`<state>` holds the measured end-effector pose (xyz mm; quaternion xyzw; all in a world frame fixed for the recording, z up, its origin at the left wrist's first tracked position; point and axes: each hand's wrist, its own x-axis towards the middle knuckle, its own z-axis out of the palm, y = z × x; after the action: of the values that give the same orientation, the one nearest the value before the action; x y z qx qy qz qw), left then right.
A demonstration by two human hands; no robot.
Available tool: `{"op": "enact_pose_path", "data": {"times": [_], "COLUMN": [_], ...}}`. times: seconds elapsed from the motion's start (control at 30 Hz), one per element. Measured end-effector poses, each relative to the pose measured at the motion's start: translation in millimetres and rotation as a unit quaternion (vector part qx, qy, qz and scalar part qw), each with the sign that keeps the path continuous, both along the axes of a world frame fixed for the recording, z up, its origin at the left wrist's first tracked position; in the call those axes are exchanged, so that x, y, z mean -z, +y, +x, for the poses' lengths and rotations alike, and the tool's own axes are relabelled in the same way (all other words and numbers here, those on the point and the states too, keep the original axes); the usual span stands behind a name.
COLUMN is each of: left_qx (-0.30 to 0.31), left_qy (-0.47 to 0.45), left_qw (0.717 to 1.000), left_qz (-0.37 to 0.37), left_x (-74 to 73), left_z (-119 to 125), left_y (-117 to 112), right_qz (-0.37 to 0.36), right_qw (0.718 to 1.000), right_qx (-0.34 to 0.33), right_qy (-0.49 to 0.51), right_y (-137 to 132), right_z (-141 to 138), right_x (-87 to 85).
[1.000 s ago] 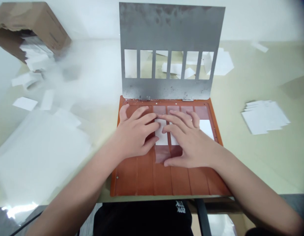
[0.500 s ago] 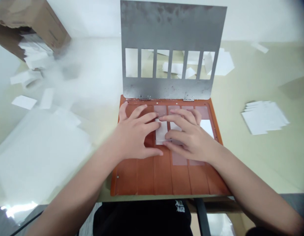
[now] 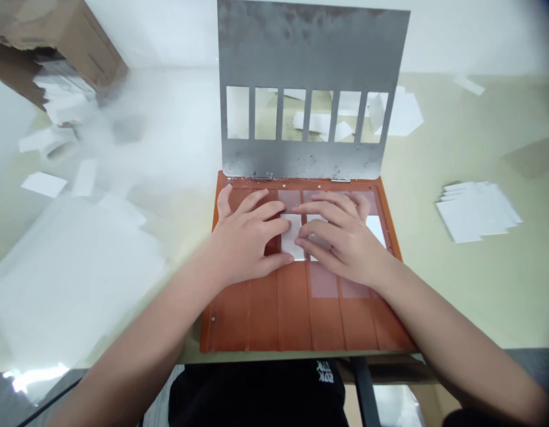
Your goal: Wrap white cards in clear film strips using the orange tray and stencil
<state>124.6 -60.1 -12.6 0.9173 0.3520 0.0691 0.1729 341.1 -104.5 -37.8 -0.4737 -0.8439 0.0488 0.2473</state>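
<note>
Left hand: grip spread, thumb and fingertip touching white card. Card on orange tray, third column from left, between hands, both near; long axis near to far. Right hand: thumb and fingers bunched at card's right edge; cannot tell whether pinching.

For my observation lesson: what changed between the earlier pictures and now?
The leftmost film was folded up over its white card. The right hand drew its thumb up; the left hand moved its thumb to the card's lower edge. Metal lid and orange board stayed.
</note>
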Motion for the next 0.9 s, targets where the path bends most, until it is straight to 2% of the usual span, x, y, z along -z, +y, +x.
{"op": "enact_pose_path", "data": {"times": [0.33, 0.9], "left_qx": [-0.005, -0.010], "left_qy": [-0.006, -0.020], "left_qw": [1.000, 1.000], "left_qz": [-0.009, -0.004], "left_x": [0.9, 1.9], "left_z": [1.2, 1.6], "left_y": [0.2, -1.3], "right_qz": [0.052, 0.014], "right_qw": [0.995, 0.997], "right_qx": [0.040, 0.044], "right_qy": [-0.076, -0.064], "right_y": [-0.1, -0.3], "right_z": [-6.1, -7.9], "right_x": [1.5, -0.6]}}
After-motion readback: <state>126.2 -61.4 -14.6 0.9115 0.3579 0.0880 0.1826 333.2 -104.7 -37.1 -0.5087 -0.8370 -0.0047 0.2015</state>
